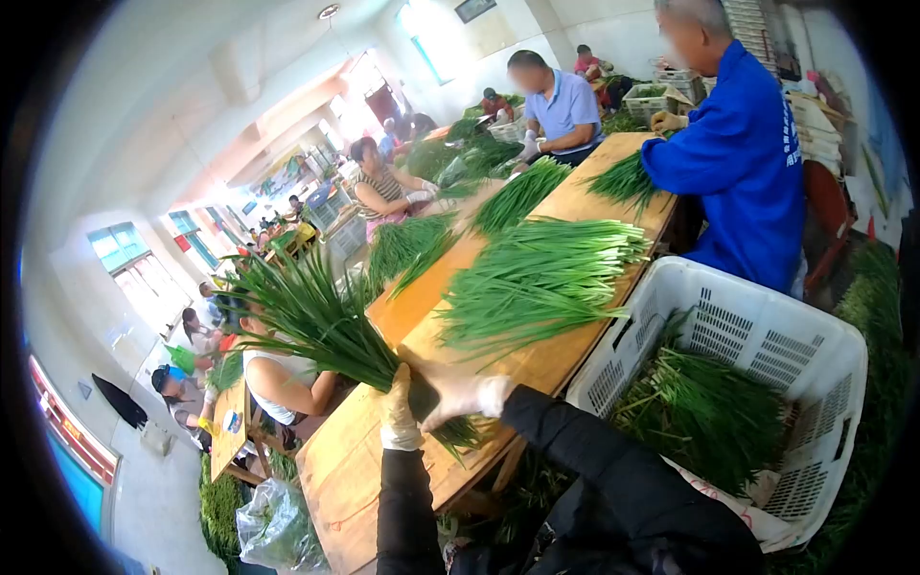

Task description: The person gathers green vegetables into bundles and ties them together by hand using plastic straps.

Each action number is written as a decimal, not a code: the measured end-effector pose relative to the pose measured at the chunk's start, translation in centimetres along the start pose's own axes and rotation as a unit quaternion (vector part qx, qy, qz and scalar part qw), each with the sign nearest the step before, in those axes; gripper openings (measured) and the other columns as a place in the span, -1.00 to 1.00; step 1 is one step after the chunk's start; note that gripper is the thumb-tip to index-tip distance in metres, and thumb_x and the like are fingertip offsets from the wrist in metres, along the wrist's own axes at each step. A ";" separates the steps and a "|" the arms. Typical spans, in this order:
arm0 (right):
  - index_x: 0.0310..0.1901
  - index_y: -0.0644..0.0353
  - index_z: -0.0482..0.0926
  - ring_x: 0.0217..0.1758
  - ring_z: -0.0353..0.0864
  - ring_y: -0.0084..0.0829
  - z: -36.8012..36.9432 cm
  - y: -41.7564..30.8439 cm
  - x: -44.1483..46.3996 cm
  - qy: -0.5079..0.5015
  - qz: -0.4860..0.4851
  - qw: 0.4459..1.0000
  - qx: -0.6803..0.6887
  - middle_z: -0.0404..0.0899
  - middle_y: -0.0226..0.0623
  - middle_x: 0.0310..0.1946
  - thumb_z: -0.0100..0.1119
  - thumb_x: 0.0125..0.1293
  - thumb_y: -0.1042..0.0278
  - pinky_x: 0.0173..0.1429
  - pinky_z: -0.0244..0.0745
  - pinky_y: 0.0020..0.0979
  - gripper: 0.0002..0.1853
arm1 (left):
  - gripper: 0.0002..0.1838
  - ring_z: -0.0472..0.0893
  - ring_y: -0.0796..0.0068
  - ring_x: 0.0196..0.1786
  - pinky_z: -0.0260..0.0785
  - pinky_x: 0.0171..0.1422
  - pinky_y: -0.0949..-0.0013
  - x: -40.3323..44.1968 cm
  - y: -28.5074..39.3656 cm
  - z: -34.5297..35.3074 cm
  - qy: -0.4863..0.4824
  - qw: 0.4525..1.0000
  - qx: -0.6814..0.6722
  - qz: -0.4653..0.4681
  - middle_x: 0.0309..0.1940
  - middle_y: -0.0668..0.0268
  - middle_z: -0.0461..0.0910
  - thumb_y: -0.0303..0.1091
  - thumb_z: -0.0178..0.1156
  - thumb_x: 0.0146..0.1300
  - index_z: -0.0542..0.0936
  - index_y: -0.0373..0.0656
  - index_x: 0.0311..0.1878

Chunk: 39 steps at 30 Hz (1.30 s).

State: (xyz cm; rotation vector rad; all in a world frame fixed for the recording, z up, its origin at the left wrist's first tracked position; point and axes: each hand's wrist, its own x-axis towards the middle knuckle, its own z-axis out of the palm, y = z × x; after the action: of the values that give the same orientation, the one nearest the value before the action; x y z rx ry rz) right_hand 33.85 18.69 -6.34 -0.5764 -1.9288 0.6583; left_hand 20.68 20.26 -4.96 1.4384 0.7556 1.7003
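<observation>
A bunch of long green leafy stalks (335,335) slants up and left over the wooden table (345,479). My left hand (398,412), in a pale glove, is wrapped round its lower part. Beside it my right hand (455,398) reaches in from the right and is blurred at the bunch, its fingers too smeared to make out. The lower ends of the bunch show below both hands. Just beyond, a wide pile of green stalks (546,278) lies spread on the table.
A white plastic crate (757,311) with more greens (709,417) stands at the right. Past it, a person in blue (738,172) is at the table's far end. Other people work across the room. A plastic bag (278,527) lies at the lower left.
</observation>
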 end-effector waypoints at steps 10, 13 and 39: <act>0.34 0.24 -0.32 0.33 0.05 -0.27 5.1 5.6 -8.3 0.006 0.154 0.978 0.144 0.02 -0.01 0.28 0.58 -0.43 0.30 0.35 -0.01 -0.39 0.37 | -0.51 0.53 0.46 -0.36 0.43 -0.22 0.43 -2.3 2.3 0.2 0.044 0.985 -0.164 -0.018 -0.43 0.30 0.51 -0.26 0.23 0.02 0.39 -0.26 0.01; 0.34 0.20 -0.34 0.31 0.10 -0.25 6.3 3.6 -9.2 0.098 0.086 0.985 0.111 0.07 -0.02 0.26 0.57 -0.45 0.33 0.34 0.00 -0.39 0.39 | -0.57 0.52 0.47 -0.42 0.42 -0.34 0.45 -2.8 1.8 -0.2 0.076 0.988 -0.138 -0.007 -0.46 0.27 0.50 -0.26 0.20 -0.02 0.40 -0.27 -0.09; 0.16 0.17 0.24 0.08 0.34 -0.45 10.6 7.3 -8.4 0.023 0.134 0.849 0.511 0.42 -0.34 -0.01 -0.10 0.24 -0.10 0.24 0.19 -0.27 -0.41 | -0.65 0.53 0.48 -0.30 0.40 -0.19 0.41 -6.4 0.8 -0.3 0.088 0.968 -0.234 -0.023 -0.30 0.33 0.52 -0.13 0.12 0.12 0.45 -0.14 -0.11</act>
State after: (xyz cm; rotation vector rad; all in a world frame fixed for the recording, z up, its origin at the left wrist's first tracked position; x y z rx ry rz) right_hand 28.45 16.61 -20.54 -0.1531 -1.1812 1.6706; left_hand 20.72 14.41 -7.76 0.9478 0.4300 1.8342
